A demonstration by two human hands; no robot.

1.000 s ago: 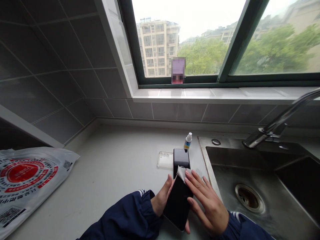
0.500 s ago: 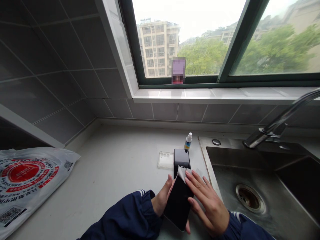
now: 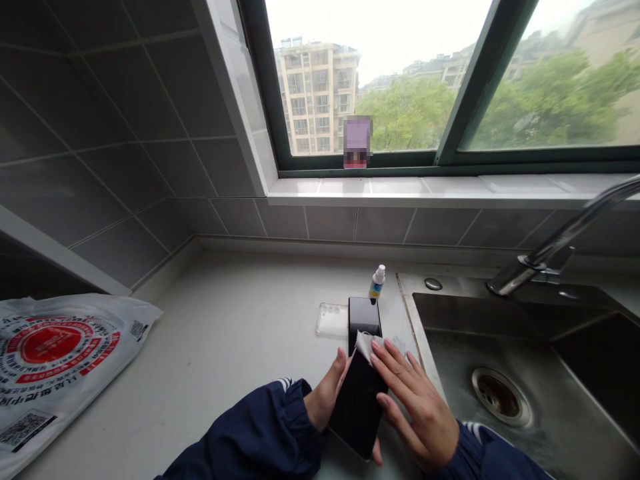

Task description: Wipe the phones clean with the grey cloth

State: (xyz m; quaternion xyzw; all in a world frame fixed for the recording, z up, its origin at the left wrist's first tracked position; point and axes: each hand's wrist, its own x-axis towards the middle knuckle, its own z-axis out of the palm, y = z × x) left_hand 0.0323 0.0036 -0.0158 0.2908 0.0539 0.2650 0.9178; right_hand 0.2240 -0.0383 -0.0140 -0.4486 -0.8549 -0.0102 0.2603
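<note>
Black and glossy, the phone [image 3: 361,387] lies tilted over the bench [image 3: 235,347] beside the sink [image 3: 500,373]. Left hand [image 3: 327,400] grips its left edge, thumb raised along the side, navy sleeve bent inward. Right hand [image 3: 415,407] lies flat, fingers extended, pressing a white cloth [image 3: 367,345] onto the screen. A clear case [image 3: 331,320] and small dropper bottle [image 3: 377,282] sit just beyond.

A pixelated patch [image 3: 357,141] on the window sill at upper centre hides whatever stands there. The printed bag [image 3: 55,360] runs off the left edge, its small text unreadable. The tap [image 3: 560,243] is cut by the right edge. The small bottle's label [image 3: 375,289] is too tiny to read.
</note>
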